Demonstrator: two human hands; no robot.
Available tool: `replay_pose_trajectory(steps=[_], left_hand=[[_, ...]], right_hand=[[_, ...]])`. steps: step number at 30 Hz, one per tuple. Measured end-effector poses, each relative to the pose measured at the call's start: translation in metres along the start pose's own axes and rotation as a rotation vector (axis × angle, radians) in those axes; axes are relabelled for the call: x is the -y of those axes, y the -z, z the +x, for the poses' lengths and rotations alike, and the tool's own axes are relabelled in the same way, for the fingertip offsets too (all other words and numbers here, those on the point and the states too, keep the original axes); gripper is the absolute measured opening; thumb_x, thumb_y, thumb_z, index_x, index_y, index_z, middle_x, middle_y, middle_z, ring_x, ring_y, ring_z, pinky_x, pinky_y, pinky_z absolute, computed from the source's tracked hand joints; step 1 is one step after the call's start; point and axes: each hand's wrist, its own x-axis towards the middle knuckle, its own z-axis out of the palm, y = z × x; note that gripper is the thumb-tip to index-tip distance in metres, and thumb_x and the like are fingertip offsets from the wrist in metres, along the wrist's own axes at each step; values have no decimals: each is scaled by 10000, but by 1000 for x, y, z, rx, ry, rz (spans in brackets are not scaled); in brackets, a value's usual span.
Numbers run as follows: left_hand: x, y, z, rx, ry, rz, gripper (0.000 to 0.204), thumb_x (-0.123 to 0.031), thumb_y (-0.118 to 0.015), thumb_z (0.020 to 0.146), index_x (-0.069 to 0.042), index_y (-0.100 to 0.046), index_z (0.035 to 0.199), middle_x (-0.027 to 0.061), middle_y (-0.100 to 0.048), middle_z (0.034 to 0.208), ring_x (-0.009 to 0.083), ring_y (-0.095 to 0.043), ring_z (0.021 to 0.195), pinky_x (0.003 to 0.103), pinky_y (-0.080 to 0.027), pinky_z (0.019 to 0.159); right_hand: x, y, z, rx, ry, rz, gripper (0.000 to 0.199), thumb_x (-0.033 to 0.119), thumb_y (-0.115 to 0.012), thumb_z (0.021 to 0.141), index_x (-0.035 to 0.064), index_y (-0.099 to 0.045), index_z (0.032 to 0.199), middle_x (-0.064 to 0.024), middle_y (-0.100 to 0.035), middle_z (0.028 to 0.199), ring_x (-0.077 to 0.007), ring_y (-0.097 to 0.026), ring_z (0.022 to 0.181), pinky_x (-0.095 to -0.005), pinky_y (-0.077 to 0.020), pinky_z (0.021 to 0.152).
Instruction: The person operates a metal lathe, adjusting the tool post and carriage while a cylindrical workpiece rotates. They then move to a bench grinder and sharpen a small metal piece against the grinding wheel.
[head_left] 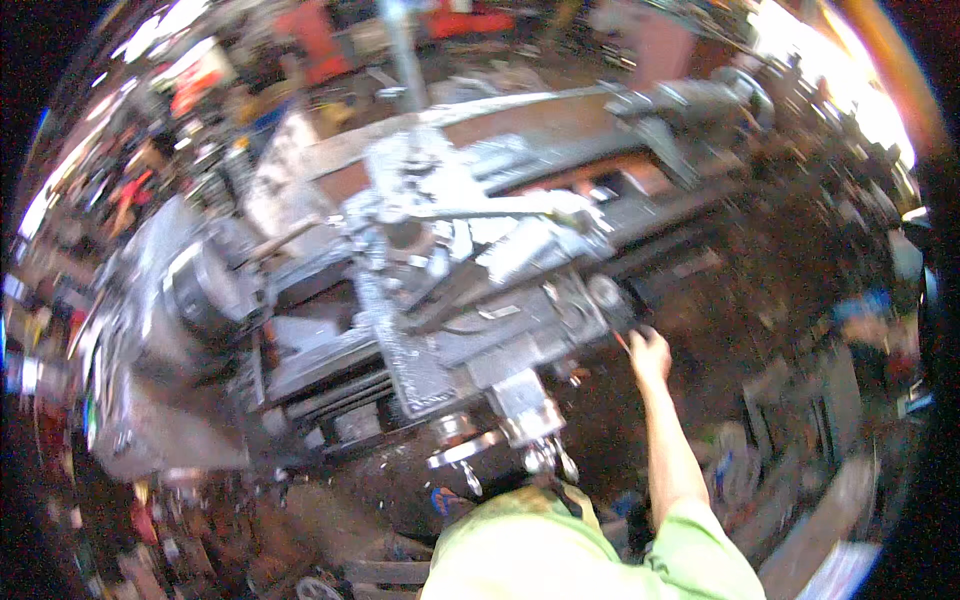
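A metal lathe stretches across the view, blurred by motion. My right hand (650, 352) is at the right end of its carriage (420, 370), with the arm reaching forward. Its fingers look closed, and a thin reddish stick or lever (621, 342) shows at their tip; blur hides what exactly they grip. Close to that hand is a round knob (603, 291) on the carriage. A tool post (405, 232) with a long handle (480, 211) stands on top. At the left, a thin rod (290, 240) points out from the chuck (195, 290). My left hand does not show.
Crank handles and a handwheel (465, 450) jut from the carriage toward my body. The tailstock (690, 100) sits at the far right of the bed. Boards (835, 510) lean at the lower right, and mixed clutter (150, 170) fills the left side.
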Motion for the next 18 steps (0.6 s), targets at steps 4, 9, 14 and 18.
replay_pose_trajectory(steps=[4, 9, 14, 18], left_hand=[[-41, -39, -39, -123, 3, -181, 434, -284, -643, 832, 32, -647, 1130, 198, -685, 1055, 290, -650, 965, 390, -504, 852], [-122, -6, -31, -274, -42, -478, 489, -335, -679, 797, -32, -648, 1178, 218, -676, 1103, 340, -630, 1080, 376, -474, 934], [-167, 31, -46, -358, -100, -482, 460, -319, -683, 807, -56, -647, 1183, 184, -687, 1081, 301, -643, 1052, 382, -487, 906], [-149, 16, -61, -370, 23, -521, 448, -319, -682, 810, -81, -651, 1188, 173, -681, 1116, 309, -634, 1069, 386, -485, 910]], right_hand=[[-70, -27, 41, 178, 60, -73, 418, 279, -626, 803, -29, -655, 1085, -275, -664, 1031, -424, -619, 1011, -448, -477, 907], [-137, -62, 61, 529, -167, -220, 422, 225, -682, 806, -40, -645, 1132, -220, -677, 1087, -321, -647, 1023, -409, -481, 888], [-151, -91, 56, 607, -222, -89, 378, 138, -663, 807, -40, -628, 1140, -203, -671, 986, -284, -660, 832, -399, -511, 749], [-150, -107, 60, 317, -31, -427, 552, 236, -697, 806, -59, -475, 1216, -292, -585, 1108, -454, -568, 1073, -455, -482, 926]])
